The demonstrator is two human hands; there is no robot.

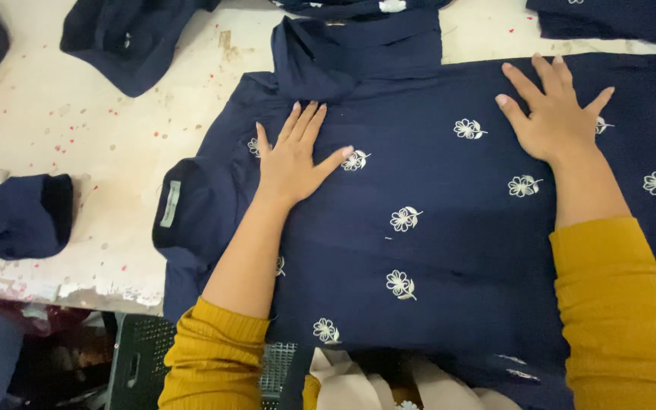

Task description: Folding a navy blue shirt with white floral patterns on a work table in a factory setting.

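Soft navy shirt (449, 228) (light, limp) lies under left hand (295, 159) and right hand (552, 114), both spread flat; grip its edges.

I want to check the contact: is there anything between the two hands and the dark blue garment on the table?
Nothing visible. The left hand and the right hand both lie flat, fingers spread, directly on the dark blue garment with white flowers, which is spread on the table.
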